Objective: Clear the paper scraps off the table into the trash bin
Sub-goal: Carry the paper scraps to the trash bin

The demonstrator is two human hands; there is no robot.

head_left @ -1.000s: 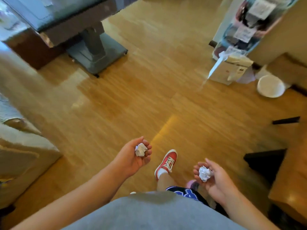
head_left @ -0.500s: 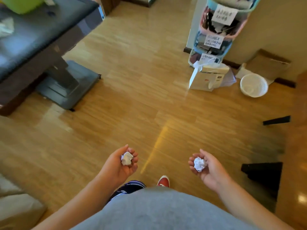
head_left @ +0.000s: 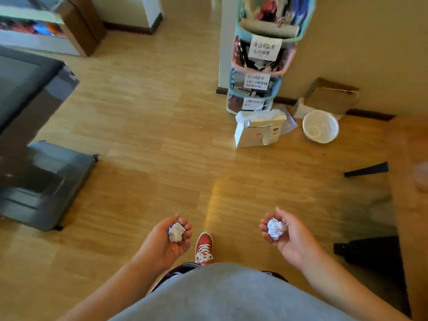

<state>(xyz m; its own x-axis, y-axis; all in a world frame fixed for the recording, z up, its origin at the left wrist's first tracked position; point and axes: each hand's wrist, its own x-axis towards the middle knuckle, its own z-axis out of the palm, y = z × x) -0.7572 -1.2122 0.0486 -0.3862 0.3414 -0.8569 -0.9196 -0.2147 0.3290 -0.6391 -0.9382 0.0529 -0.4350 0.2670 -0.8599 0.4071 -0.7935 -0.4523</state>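
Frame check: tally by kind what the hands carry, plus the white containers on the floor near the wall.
Crumpled paper scraps: 2, one gripped in the left hand, one in the right hand
White mesh bin: 1
White paper bag: 1
Total: 4

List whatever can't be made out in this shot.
Head view throughout.
- Wooden table: cut off by the right edge; any scraps unseen.
- White bin: contents too small to tell.
- Basket labels: writing too blurred to read.
- Left scrap in the left hand, right scrap in the right hand: undersides hidden by curled fingers.
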